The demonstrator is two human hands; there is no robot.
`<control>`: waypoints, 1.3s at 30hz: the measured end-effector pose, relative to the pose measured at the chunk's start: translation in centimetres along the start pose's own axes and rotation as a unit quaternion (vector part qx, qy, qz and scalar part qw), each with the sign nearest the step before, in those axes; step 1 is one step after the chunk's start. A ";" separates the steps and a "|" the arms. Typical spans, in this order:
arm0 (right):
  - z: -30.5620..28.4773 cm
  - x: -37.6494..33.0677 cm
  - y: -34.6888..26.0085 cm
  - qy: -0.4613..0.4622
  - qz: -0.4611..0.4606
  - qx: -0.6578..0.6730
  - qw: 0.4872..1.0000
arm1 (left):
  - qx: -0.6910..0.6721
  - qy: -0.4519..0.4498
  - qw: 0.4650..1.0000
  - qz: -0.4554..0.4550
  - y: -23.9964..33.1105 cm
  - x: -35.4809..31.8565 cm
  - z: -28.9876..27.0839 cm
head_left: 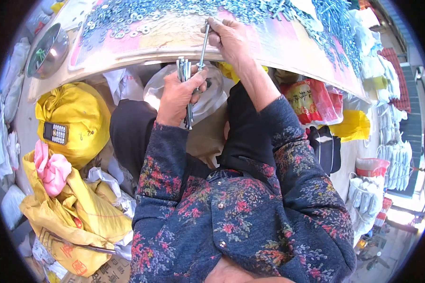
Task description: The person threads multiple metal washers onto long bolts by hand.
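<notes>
My left hand (175, 98) is closed around a bundle of long metal bolts (183, 70), whose ends stick out above and below the fist. Above and to its right, my right hand (231, 41) pinches the upper end of a single long bolt (203, 48). That bolt slants down to the thumb and fingertips of the left hand, where a small ring-like part sits around it; whether it is a washer or a nut is too small to tell. Both hands are at the near edge of a board-topped table (174, 42), over my lap.
Loose washers (123, 21) cover the table's far part, with a heap of bolts (333, 28) at right. A metal bowl (48, 52) stands at left. Below are a yellow sack (75, 111) bearing a phone (55, 133), a pink cloth (52, 169) and a red bag (311, 101).
</notes>
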State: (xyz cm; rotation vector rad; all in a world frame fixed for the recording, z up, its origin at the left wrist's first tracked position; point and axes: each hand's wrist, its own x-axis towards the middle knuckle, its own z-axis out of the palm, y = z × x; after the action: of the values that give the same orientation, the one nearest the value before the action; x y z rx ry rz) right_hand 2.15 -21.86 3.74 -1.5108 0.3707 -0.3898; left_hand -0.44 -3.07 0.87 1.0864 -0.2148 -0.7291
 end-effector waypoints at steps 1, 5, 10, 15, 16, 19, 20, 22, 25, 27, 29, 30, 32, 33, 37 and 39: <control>-0.3 -0.5 -0.2 -0.011 0.026 0.122 0.992 | -0.022 -0.017 1.000 -0.007 -0.2 0.0 0.1; -1.2 -1.7 -0.6 -0.049 0.029 0.294 0.954 | -0.093 -0.014 0.995 -0.024 -1.1 0.0 0.6; -0.7 -6.0 -0.3 -0.045 -0.149 -0.171 0.973 | -0.182 -0.018 0.979 -0.085 -1.6 0.5 0.6; -4.3 -7.8 -1.0 -0.133 -0.051 -0.118 0.983 | -0.131 0.015 0.990 -0.044 -1.4 0.5 0.2; -5.9 -6.6 -1.1 -0.112 -0.092 -0.130 0.981 | -0.130 0.016 0.991 -0.042 -1.5 0.4 0.3; -12.1 0.0 -0.7 0.166 -0.197 -0.385 0.886 | -0.142 0.012 0.988 -0.057 -1.7 0.4 0.7; -13.7 2.3 0.0 0.250 -0.256 -0.472 0.805 | -0.148 0.001 0.987 -0.060 -1.8 0.4 0.9; -16.3 6.3 1.6 0.192 -0.230 -0.575 0.761 | -0.146 -0.011 0.986 -0.076 -1.9 0.5 1.1; -17.4 8.9 2.7 0.189 -0.201 -0.626 0.730 | -0.109 -0.010 0.991 -0.082 -1.8 0.7 1.3; -16.6 8.2 2.2 0.181 -0.189 -0.648 0.715 | -0.083 -0.017 0.993 -0.085 -1.8 0.7 1.4; -15.1 6.1 0.7 0.150 -0.153 -0.534 0.818 | -0.064 -0.025 0.995 -0.072 -1.9 0.7 1.5; -14.2 4.7 -0.1 0.133 -0.134 -0.473 0.861 | -0.069 -0.026 0.995 -0.068 -1.9 0.7 1.5; -12.2 1.7 -1.2 0.057 -0.151 -0.395 0.904 | -0.072 -0.026 0.995 -0.059 -2.1 0.6 1.5; -11.2 0.4 -1.5 0.026 -0.149 -0.310 0.939 | -0.072 -0.028 0.995 -0.069 -2.1 0.5 1.5; -8.3 -2.7 -2.0 -0.109 -0.101 -0.188 0.971 | -0.076 -0.057 0.993 -0.068 -1.9 0.0 1.0; -7.6 -2.8 -2.8 -0.124 -0.088 -0.208 0.966 | -0.070 -0.069 0.993 -0.061 -1.6 -0.3 0.5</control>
State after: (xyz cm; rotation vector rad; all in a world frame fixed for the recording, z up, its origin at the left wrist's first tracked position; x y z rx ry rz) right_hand -3.89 -27.37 6.26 -1.9872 0.1227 -0.2657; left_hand -1.65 -3.70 -0.23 0.9220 -0.2116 -0.9170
